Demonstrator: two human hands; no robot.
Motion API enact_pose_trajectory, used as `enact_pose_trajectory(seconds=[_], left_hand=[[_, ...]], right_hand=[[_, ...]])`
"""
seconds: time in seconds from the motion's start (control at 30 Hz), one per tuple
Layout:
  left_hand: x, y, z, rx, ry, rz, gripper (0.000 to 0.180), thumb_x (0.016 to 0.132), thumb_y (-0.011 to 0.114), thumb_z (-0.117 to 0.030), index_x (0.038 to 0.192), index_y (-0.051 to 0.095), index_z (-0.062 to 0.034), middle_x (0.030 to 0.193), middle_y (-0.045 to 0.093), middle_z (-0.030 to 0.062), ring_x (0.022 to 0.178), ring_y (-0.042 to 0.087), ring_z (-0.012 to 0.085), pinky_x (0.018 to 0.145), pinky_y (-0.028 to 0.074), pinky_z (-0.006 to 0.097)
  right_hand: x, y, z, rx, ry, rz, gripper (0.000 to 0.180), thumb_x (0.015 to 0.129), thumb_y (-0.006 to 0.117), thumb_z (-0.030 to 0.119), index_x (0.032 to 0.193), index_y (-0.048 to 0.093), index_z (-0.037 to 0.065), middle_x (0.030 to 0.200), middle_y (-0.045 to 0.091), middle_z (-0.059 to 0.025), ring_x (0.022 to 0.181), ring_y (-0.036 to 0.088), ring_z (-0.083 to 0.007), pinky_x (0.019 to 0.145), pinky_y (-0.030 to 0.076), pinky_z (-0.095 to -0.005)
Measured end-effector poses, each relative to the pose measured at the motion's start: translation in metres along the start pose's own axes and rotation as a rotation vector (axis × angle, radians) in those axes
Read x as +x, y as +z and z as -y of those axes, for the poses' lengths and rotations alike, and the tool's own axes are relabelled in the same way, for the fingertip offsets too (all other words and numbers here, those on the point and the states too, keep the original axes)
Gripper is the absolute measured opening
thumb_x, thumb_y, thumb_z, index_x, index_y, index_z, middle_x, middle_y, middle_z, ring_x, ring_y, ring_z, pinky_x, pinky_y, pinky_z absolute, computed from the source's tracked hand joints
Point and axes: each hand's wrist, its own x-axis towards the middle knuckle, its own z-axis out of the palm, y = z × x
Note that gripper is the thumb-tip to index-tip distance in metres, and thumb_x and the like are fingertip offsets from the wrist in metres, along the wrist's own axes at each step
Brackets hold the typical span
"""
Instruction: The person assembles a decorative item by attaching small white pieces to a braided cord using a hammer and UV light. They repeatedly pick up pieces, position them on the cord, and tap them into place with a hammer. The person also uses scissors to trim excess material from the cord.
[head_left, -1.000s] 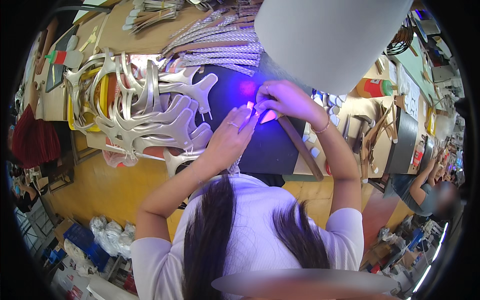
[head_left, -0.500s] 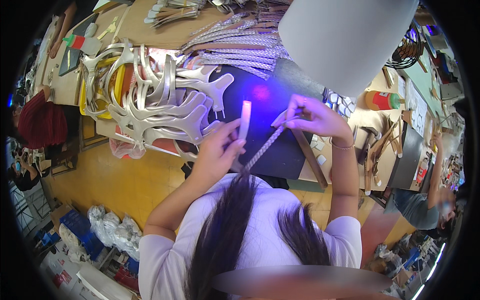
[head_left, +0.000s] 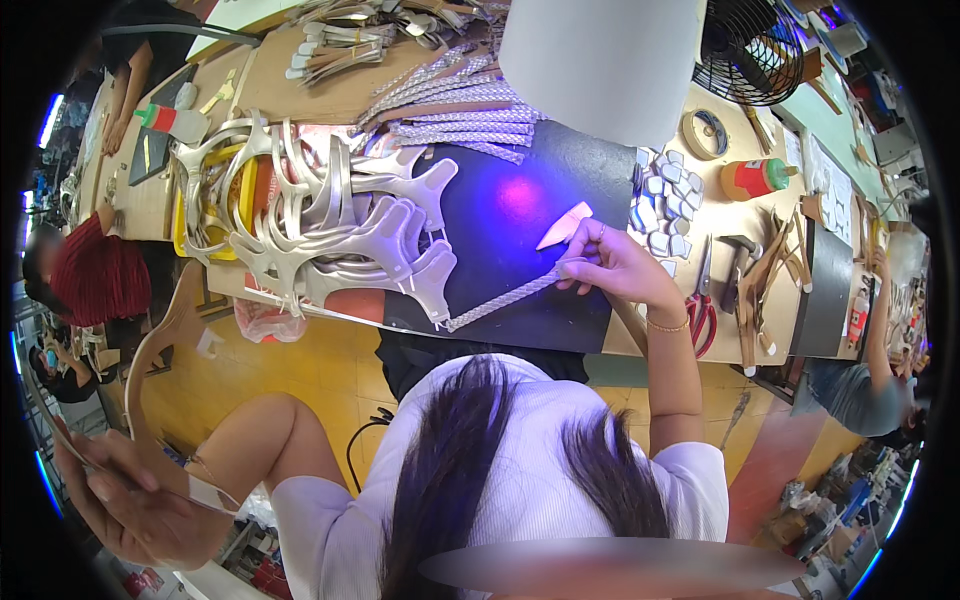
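My right hand point(head_left: 610, 265) is closed over the dark mat, pinching a grey-white braided strap point(head_left: 505, 300) that slants down to the left. The strap's far end lies beside the silver Y-shaped pieces point(head_left: 395, 245). A pale, pink-lit pointed strip point(head_left: 565, 226) sticks out beyond the right fingers; whether it joins the strap I cannot tell. Off the table at the lower left, my left hand point(head_left: 150, 505) is closed on a pale curved strip point(head_left: 150, 365) that rises above it. Part of that strip is hidden by the fingers.
A large white lamp shade point(head_left: 600, 65) overhangs the dark mat point(head_left: 500, 220). Braided straps point(head_left: 460, 110) are heaped behind. On the right are small white pieces point(head_left: 665, 200), a red-and-green bottle point(head_left: 755, 180), red-handled scissors point(head_left: 703, 310) and a fan point(head_left: 750, 50). Another person's red sleeve point(head_left: 100, 265) shows at left.
My left hand has swung from over the mat to the lower left and now holds a curved strip. The right hand stays over the mat with the braided strap, now stretched lower left.
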Motion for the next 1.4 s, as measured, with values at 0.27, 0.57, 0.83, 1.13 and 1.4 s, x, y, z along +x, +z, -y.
enact_pose_trajectory(seconds=[0.27, 0.57, 0.83, 1.13, 1.4], left_hand=[[0.013, 0.179, 0.075, 0.184, 0.343, 0.685, 0.035, 0.082, 0.067, 0.000, 0.117, 0.069, -0.0057, 0.094, 0.066, 0.0119, 0.080, 0.064, 0.0258, 0.070, 0.052, 0.035], [-0.075, 0.295, 0.140, 0.071, 0.479, 1.174, 0.028, 0.091, 0.066, -0.016, 0.119, 0.069, -0.0119, 0.090, 0.059, 0.0087, 0.080, 0.061, 0.0276, 0.071, 0.049, 0.039], [-0.095, 0.276, 0.138, -0.215, 0.185, 1.351, 0.028, 0.088, 0.070, -0.015, 0.115, 0.072, -0.0092, 0.089, 0.058, 0.0086, 0.083, 0.058, 0.0263, 0.073, 0.047, 0.038], [-0.139, 0.273, 0.138, -0.025, 0.571, 1.133, 0.028, 0.086, 0.070, -0.018, 0.109, 0.069, -0.0035, 0.108, 0.061, 0.0102, 0.103, 0.057, 0.0294, 0.088, 0.046, 0.045], [-0.183, 0.254, 0.125, 0.120, 0.422, 1.116, 0.062, 0.085, 0.073, -0.029, 0.136, 0.053, 0.0012, 0.149, 0.040, 0.0193, 0.141, 0.036, 0.0381, 0.117, 0.027, 0.057]], right_hand=[[-0.017, 0.028, -0.019, -0.029, 0.087, -0.192, 0.021, 0.094, 0.068, 0.008, 0.108, 0.053, 0.003, 0.094, 0.068, -0.0063, 0.084, 0.069, -0.0126, 0.065, 0.055, -0.0228], [-0.036, 0.073, -0.047, -0.224, 0.101, -0.460, 0.017, 0.086, 0.074, 0.010, 0.097, 0.066, -0.001, 0.078, 0.072, -0.0090, 0.075, 0.072, -0.0198, 0.070, 0.054, -0.0304], [-0.039, 0.078, -0.050, -0.083, 0.068, -0.471, 0.018, 0.085, 0.072, 0.002, 0.102, 0.065, -0.002, 0.084, 0.072, -0.0064, 0.075, 0.070, -0.0122, 0.071, 0.054, -0.0268], [-0.010, 0.091, -0.057, -0.032, 0.066, -0.685, 0.017, 0.088, 0.071, 0.002, 0.103, 0.065, 0.000, 0.090, 0.070, -0.0083, 0.078, 0.071, -0.0153, 0.068, 0.057, -0.0298], [-0.016, 0.094, -0.044, -0.789, -0.069, -0.924, 0.036, 0.080, 0.080, 0.019, 0.111, 0.066, 0.008, 0.107, 0.058, -0.0088, 0.087, 0.067, -0.0276, 0.070, 0.056, -0.0393]])
